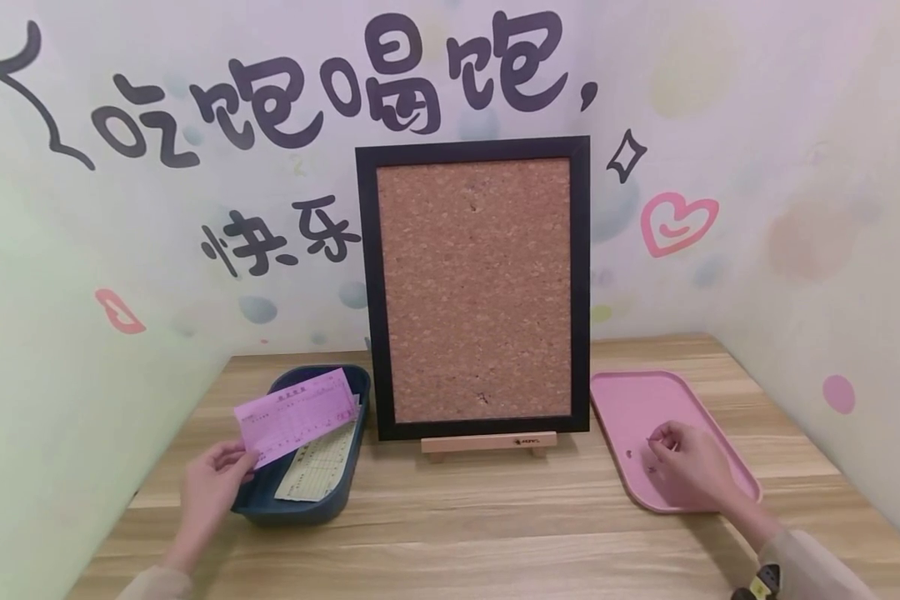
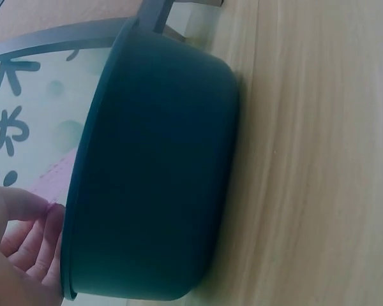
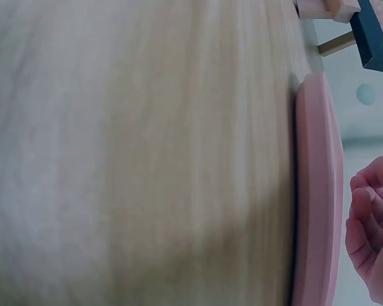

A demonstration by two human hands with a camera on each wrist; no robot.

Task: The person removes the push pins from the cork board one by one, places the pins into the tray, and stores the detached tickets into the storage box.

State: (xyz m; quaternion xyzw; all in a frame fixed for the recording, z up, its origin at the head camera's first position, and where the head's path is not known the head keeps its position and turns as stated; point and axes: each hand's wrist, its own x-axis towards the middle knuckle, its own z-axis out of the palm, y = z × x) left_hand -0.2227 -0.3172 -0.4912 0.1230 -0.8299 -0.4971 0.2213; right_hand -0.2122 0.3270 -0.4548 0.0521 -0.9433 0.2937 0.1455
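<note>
My left hand (image 1: 213,479) pinches a pink printed paper slip (image 1: 296,417) by its lower left corner, thumb against the fingers. The slip is tilted over a dark blue plastic bin (image 1: 318,510), and pale yellowish printed slips (image 1: 318,462) lie inside that bin. In the left wrist view the bin's outer wall (image 2: 153,166) hides most of the slip. Over a pink tray (image 1: 645,387), my right hand (image 1: 690,458) has thumb and forefinger pinched together, a tiny dark thing showing at the tips. A small reddish piece (image 1: 629,454) and a small dark piece (image 1: 652,470) lie on the tray.
A black-framed cork board (image 1: 480,292) stands between bin and tray on a small wooden easel (image 1: 487,443). Behind the wooden table (image 1: 450,533) is a wall (image 1: 720,125) with dark lettering. A black and yellow item (image 1: 759,583) shows by the right sleeve.
</note>
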